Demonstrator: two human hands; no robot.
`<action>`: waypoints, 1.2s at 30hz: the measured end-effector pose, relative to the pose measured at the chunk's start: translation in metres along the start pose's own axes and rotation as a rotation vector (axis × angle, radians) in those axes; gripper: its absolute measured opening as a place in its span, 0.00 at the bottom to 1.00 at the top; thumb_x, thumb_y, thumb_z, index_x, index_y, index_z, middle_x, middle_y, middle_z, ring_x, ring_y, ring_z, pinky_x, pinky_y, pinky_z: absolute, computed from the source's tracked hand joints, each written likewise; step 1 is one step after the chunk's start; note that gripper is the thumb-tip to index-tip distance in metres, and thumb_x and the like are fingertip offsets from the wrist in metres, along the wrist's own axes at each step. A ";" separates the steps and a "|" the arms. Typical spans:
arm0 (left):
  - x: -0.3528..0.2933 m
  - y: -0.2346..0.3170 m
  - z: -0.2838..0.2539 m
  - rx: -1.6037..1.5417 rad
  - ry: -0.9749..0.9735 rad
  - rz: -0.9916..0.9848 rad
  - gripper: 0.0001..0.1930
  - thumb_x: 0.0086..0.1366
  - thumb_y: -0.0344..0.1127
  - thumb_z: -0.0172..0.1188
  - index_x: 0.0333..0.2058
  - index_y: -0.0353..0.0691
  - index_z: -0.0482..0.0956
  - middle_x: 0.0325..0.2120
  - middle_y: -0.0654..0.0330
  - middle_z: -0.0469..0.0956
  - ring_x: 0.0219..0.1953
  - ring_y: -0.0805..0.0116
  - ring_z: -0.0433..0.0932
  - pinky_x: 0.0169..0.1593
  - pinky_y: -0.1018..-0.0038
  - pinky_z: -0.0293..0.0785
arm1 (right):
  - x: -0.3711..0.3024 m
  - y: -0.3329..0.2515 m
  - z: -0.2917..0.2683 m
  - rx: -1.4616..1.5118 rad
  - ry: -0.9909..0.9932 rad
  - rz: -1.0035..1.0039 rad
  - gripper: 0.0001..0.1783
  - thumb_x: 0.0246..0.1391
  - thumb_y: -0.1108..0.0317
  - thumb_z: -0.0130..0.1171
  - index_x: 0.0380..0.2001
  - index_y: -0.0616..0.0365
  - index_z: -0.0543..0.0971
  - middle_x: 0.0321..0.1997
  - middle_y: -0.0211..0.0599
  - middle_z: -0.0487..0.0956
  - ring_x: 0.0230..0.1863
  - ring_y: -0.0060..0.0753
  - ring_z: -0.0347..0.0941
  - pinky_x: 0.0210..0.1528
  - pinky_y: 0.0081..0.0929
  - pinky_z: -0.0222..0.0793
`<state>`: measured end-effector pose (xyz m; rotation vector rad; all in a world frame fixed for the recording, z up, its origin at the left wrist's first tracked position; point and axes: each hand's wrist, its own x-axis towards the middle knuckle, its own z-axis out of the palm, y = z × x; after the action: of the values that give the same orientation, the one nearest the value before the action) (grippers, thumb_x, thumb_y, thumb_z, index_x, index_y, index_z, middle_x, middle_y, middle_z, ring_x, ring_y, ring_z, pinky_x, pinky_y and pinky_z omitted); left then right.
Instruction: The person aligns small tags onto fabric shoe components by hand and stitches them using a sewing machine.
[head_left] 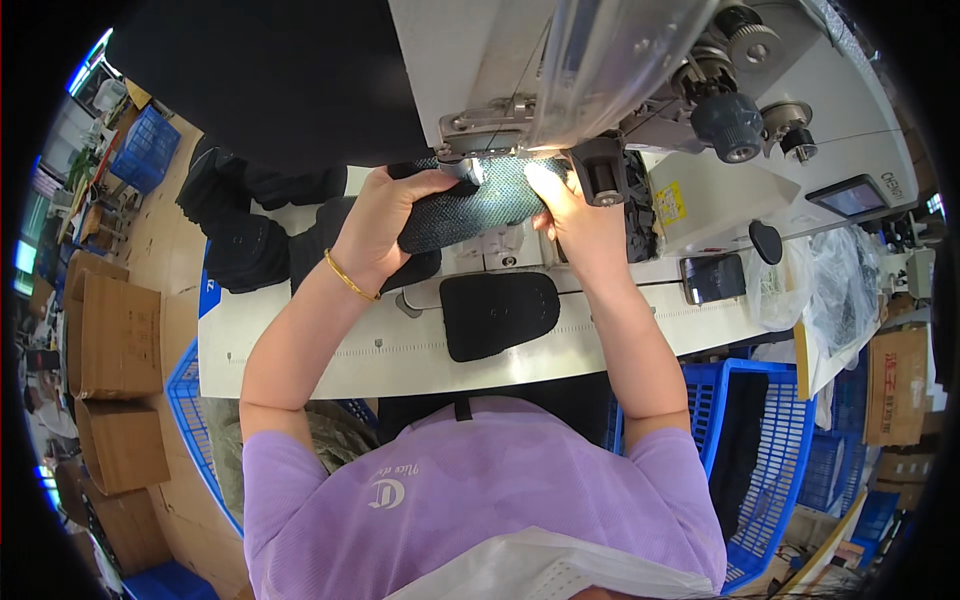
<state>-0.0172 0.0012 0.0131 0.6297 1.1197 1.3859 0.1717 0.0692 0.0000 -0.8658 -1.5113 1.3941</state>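
Note:
A dark, coarse-woven fabric piece (460,220) lies under the lit needle area of a white sewing machine (480,60). My left hand (380,222) grips its left end, with the thumb pressed on top. On the other side my right hand (585,222) pinches the right end, its thumb lying over the fabric close to the machine's foot. The fingers beneath the piece are mostly hidden. Nearer to me, a black rounded-end flat piece (500,315) rests on the white table (300,365).
Stacked black pieces (245,245) sit at the table's left. A phone (713,278) and a clear plastic bag (780,285) lie to the right. Blue plastic baskets (765,470) stand below the right edge. Cardboard boxes (118,330) are on the floor at left.

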 end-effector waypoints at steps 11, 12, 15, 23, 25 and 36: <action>-0.057 -0.046 -0.004 0.006 -0.015 0.101 0.16 0.56 0.27 0.64 0.44 0.31 0.73 0.38 0.57 0.79 0.37 0.70 0.79 0.44 0.74 0.79 | -0.061 0.019 -0.001 0.085 -0.093 0.057 0.22 0.57 0.72 0.54 0.55 0.59 0.65 0.20 0.24 0.73 0.18 0.07 0.66 0.20 0.10 0.65; -0.057 -0.047 -0.006 0.003 -0.009 0.104 0.17 0.56 0.27 0.64 0.44 0.31 0.73 0.38 0.56 0.79 0.37 0.71 0.79 0.44 0.74 0.79 | -0.061 0.023 -0.001 0.088 -0.108 0.050 0.22 0.57 0.72 0.55 0.54 0.59 0.65 0.19 0.24 0.73 0.18 0.07 0.66 0.20 0.10 0.65; -0.056 -0.050 -0.012 0.022 0.012 0.150 0.17 0.56 0.27 0.64 0.43 0.31 0.73 0.37 0.57 0.79 0.37 0.71 0.79 0.43 0.75 0.78 | -0.056 0.032 -0.005 0.063 -0.110 0.002 0.21 0.57 0.71 0.55 0.53 0.59 0.67 0.19 0.24 0.73 0.18 0.08 0.65 0.21 0.11 0.66; -0.032 -0.009 -0.082 0.499 0.323 0.342 0.15 0.52 0.24 0.65 0.40 0.32 0.74 0.34 0.59 0.79 0.34 0.73 0.77 0.41 0.78 0.76 | 0.009 0.063 -0.085 -1.161 0.147 -0.337 0.10 0.46 0.67 0.63 0.32 0.58 0.79 0.24 0.34 0.75 0.26 0.39 0.72 0.30 0.34 0.67; -0.026 -0.006 -0.092 0.431 0.296 0.187 0.15 0.52 0.24 0.66 0.39 0.32 0.74 0.34 0.59 0.79 0.35 0.73 0.78 0.41 0.78 0.76 | 0.016 0.074 -0.088 -1.168 0.114 -0.358 0.10 0.46 0.66 0.63 0.32 0.59 0.79 0.24 0.33 0.74 0.26 0.39 0.71 0.30 0.33 0.66; -0.061 -0.036 -0.033 0.298 0.080 0.254 0.19 0.53 0.28 0.67 0.44 0.32 0.75 0.38 0.60 0.78 0.38 0.75 0.77 0.46 0.77 0.74 | -0.068 0.023 0.002 0.107 -0.333 0.206 0.12 0.59 0.67 0.54 0.43 0.61 0.72 0.21 0.26 0.74 0.18 0.11 0.67 0.18 0.12 0.61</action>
<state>-0.0204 -0.0709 -0.0167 0.9643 1.3604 1.4809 0.1931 0.0089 -0.0321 -0.7658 -1.6080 1.8253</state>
